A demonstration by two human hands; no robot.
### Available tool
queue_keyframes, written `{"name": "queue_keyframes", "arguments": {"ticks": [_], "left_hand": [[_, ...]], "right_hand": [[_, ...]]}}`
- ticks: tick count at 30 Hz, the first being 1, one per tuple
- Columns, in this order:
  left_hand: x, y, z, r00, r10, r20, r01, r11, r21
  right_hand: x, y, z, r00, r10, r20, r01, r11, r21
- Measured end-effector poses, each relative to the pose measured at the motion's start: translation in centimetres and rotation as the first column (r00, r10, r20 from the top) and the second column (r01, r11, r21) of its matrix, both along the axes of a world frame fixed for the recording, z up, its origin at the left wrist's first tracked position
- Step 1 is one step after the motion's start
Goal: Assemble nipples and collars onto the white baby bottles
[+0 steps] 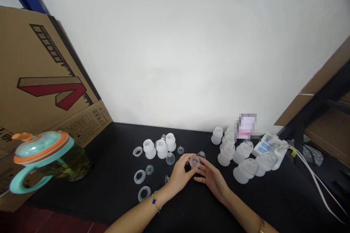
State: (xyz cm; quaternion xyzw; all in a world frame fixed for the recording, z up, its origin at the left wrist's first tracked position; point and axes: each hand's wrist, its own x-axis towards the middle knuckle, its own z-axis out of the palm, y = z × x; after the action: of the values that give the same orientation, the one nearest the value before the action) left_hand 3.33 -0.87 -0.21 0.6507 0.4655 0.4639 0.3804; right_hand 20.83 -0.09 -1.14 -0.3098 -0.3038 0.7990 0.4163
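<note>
You pinch the clear cap (194,162) between left hand (179,175) and right hand (212,178), both grips closed on its rim, just above the desk (109,189), with bottles (161,148) at 10 o'clock. It looks light, soft and slippery, so hold it gently by the rim

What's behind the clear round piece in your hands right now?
A small clear dome sits on the black table just behind the clear round piece, partly hidden by the right hand. Whatever lies under it is covered.
</note>
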Motion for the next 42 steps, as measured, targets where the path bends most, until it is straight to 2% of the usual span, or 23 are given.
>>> {"name": "queue_keyframes", "arguments": {"ticks": [13, 42], "left_hand": [[0.01, 0.11, -0.23, 0.999, 0.001, -0.043, 0.001, 0.999, 0.035], [-0.05, 0.06, -0.18, 0.999, 0.012, -0.049, -0.011, 1.0, 0.025]], "right_hand": [[0.3, 0.22, -0.7, 1.0, -0.009, -0.021, 0.009, 1.0, -0.011], [0.31, 0.31, -0.62, 1.0, -0.006, -0.024, 0.006, 1.0, 0.0]]}}
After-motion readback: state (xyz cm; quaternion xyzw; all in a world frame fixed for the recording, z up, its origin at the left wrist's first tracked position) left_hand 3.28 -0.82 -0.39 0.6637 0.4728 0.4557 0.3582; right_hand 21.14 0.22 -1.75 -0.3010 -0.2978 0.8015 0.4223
